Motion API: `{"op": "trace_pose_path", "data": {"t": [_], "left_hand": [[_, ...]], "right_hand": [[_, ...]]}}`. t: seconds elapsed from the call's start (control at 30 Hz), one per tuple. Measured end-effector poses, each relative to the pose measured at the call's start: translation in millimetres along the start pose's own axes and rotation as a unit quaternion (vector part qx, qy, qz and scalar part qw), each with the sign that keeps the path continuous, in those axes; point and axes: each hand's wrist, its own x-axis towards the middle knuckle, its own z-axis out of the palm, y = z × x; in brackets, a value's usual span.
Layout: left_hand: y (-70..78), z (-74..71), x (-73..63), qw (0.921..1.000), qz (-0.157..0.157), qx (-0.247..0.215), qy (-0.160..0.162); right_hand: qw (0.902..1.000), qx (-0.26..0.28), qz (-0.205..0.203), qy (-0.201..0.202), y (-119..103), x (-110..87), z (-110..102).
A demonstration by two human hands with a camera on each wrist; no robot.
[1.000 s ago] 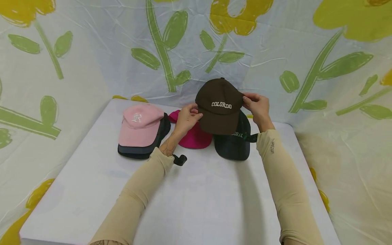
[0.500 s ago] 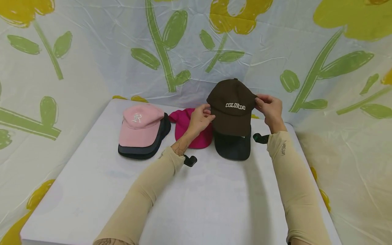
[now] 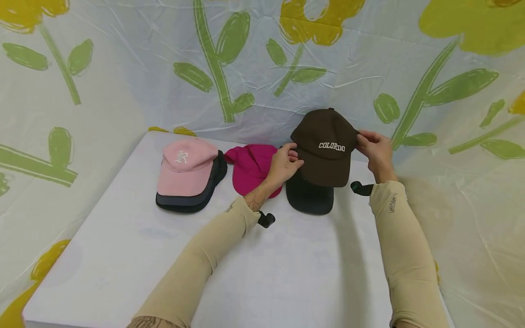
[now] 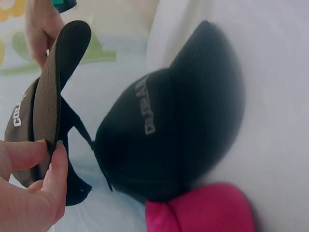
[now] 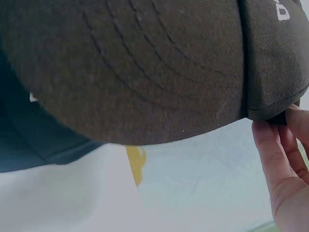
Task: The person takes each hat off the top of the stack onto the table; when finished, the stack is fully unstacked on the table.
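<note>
A brown baseball cap [image 3: 324, 134] lettered "COLORDO" is held up between both hands, its visor facing the person. My left hand [image 3: 285, 163] pinches it at the left, where visor meets crown; thumb and fingers grip that edge in the left wrist view. On the opposite side, my right hand [image 3: 376, 152] pinches the crown's lower edge, also seen in the right wrist view. Below and behind it, a dark cap [image 4: 145, 125] with pale lettering lies on the table, partly covered by the brown cap in the head view. A magenta cap [image 3: 251, 166] lies just left of that, partly behind my left forearm.
At the table's left stands a stack of caps, a pink cap [image 3: 182, 168] on top with darker caps [image 3: 197, 202] beneath. The white-covered table [image 3: 262, 273] ends at a flower-printed sheet [image 3: 311, 91] hung behind and at both sides.
Both hands have carried the brown cap to the right and slightly down. More of the magenta cap shows now; the dark cap's lettering is covered in the head view. The other caps stay put.
</note>
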Motion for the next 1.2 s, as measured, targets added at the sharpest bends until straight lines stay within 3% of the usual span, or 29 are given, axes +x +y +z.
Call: {"op": "trace_pose_path", "data": {"t": [0.27,0.5,1.0,1.2], "left_hand": [[8.3,19.7,-0.1,0.9986,-0.003,-0.034,-0.039],[13.7,34.6,-4.4,0.997,-0.006,-0.007,-0.077],[26.3,67.5,-7.5,0.991,0.006,0.002,-0.134],[26.5,81.7,-9.1,0.9892,-0.008,-0.002,-0.146]], "right_hand": [[0.9973,0.069,0.019,0.016,-10,-1.6,-22],[0.9914,0.12,0.043,0.029,-9,-2.6,-41],[0.9848,0.12,0.087,0.09,-11,-3.7,-72],[0.9838,0.11,0.09,0.109,-10,-6.9,-83]]}}
